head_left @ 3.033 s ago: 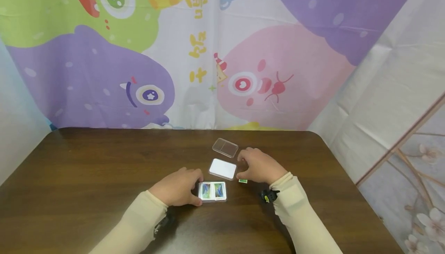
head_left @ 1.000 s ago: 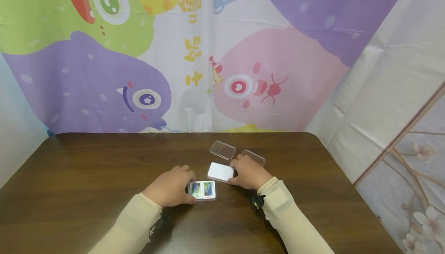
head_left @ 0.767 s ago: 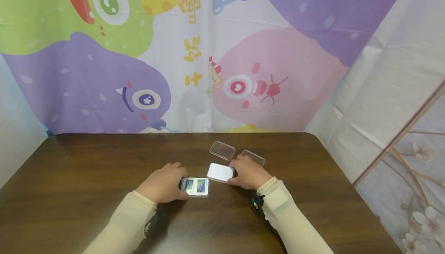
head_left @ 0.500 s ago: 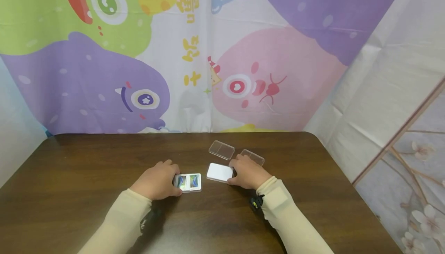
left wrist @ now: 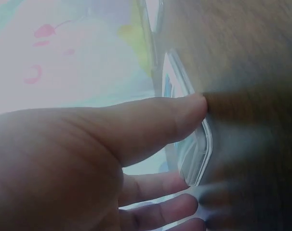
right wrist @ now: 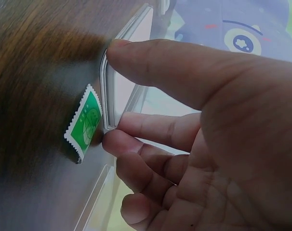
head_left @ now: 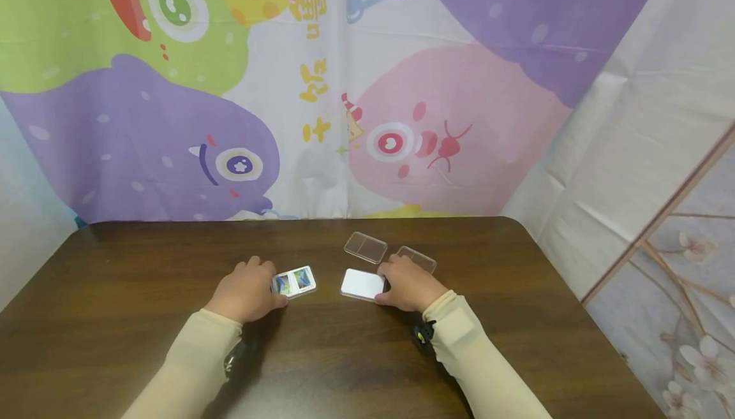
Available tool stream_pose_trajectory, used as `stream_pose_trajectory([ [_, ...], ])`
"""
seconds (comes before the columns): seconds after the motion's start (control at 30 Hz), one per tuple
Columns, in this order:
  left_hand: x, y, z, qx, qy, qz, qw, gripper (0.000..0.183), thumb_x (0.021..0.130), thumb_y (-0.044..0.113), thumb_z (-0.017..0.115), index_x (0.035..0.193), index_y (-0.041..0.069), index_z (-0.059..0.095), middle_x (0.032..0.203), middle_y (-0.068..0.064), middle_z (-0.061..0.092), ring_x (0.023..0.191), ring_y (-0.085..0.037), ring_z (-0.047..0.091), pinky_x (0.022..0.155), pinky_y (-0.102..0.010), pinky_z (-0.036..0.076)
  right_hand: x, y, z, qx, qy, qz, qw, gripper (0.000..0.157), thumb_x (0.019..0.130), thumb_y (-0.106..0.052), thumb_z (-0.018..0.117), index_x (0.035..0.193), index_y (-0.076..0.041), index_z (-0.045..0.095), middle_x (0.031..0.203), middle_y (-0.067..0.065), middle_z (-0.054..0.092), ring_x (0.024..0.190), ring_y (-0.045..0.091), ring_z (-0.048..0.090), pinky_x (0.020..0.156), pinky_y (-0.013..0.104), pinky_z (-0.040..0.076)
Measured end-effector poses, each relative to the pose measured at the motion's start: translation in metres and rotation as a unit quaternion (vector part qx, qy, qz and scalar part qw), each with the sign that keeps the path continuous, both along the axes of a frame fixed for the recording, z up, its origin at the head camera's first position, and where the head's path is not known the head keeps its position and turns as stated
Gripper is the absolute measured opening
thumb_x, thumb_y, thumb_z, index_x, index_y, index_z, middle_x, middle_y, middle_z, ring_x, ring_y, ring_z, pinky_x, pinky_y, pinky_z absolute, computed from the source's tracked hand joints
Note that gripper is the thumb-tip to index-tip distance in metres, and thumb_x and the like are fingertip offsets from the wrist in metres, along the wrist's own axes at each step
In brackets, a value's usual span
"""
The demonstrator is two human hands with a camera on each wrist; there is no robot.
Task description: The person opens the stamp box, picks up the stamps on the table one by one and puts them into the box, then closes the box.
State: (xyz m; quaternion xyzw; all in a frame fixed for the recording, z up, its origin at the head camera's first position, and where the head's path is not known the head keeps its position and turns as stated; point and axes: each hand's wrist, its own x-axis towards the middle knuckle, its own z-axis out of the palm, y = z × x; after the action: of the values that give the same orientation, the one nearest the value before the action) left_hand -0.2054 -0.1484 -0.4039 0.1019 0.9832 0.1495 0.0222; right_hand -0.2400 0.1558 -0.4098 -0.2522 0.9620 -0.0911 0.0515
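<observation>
My left hand [head_left: 244,291] grips the left end of a clear flat case [head_left: 295,282] holding two small colourful stamps on a white backing. In the left wrist view, the thumb and fingers span opposite edges of that case. On its right, another clear flat case [head_left: 362,284] shows a plain white face. My right hand [head_left: 410,284] holds this one by its right end, thumb on the near edge and fingertips on the far edge. A green stamp [right wrist: 87,122] with a toothed white border lies on the table beside it in the right wrist view; the head view hides it.
Behind the white-faced case lies a clear plastic lid [head_left: 365,247] with a dividing line. Another clear lid [head_left: 418,257] is partly covered by my right hand. A cartoon-printed cloth [head_left: 321,87] hangs behind the brown wooden table [head_left: 344,368].
My left hand has slid the stamp case left and farther away, tilting it slightly. My right hand moved from beside the green stamp onto the white-faced case, then stayed there.
</observation>
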Motion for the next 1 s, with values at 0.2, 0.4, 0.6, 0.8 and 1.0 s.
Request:
stream_pose_trajectory([
  [0.2,-0.001,-0.001,-0.001,0.003,0.005,0.008,1.0000,0.059,0.078,0.033,0.088,0.115,-0.006,0.063,0.097,-0.015,0.057,0.087,-0.032,0.054,0.071,-0.051,0.051,-0.001,0.000,-0.001,0.000,-0.004,-0.001,1.000,0.034,0.086,-0.030,0.084,0.102,-0.005,0.070,0.097,0.009,0.059,0.092,0.026,0.054,0.085,0.044,0.048],
  [0.4,0.001,0.012,0.002,0.006,0.069,-0.057,0.9960,0.061,0.080,0.032,0.086,0.124,-0.003,0.062,0.106,-0.015,0.060,0.092,-0.031,0.055,0.075,-0.049,0.052,-0.001,0.000,-0.001,-0.004,-0.008,-0.001,1.000,0.035,0.085,-0.029,0.084,0.105,-0.004,0.071,0.099,0.010,0.060,0.094,0.026,0.055,0.086,0.044,0.049],
  [0.6,0.006,0.035,0.003,0.004,0.069,-0.136,0.9883,0.055,0.085,0.032,0.085,0.127,0.003,0.064,0.114,-0.008,0.063,0.107,-0.030,0.059,0.089,-0.047,0.053,0.000,0.000,0.001,-0.002,-0.014,0.009,1.000,0.032,0.085,-0.029,0.085,0.105,-0.007,0.071,0.099,0.008,0.060,0.096,0.026,0.055,0.087,0.044,0.048],
  [0.8,0.012,0.049,-0.001,0.012,0.059,-0.167,0.9841,0.056,0.082,0.030,0.088,0.126,0.004,0.065,0.116,-0.008,0.064,0.109,-0.030,0.058,0.094,-0.046,0.052,0.004,-0.003,0.006,0.007,-0.019,0.042,0.999,0.035,0.082,-0.029,0.087,0.108,-0.009,0.072,0.108,0.008,0.064,0.103,0.029,0.057,0.093,0.046,0.047],
  [1.0,0.019,0.054,0.000,0.019,0.050,-0.172,0.9836,0.064,0.077,0.035,0.091,0.127,0.004,0.066,0.116,-0.008,0.064,0.108,-0.030,0.061,0.092,-0.047,0.052,0.010,-0.008,0.010,0.015,-0.055,0.071,0.996,0.044,0.081,-0.035,0.088,0.116,-0.015,0.070,0.113,0.003,0.061,0.106,0.025,0.055,0.092,0.041,0.048],
])
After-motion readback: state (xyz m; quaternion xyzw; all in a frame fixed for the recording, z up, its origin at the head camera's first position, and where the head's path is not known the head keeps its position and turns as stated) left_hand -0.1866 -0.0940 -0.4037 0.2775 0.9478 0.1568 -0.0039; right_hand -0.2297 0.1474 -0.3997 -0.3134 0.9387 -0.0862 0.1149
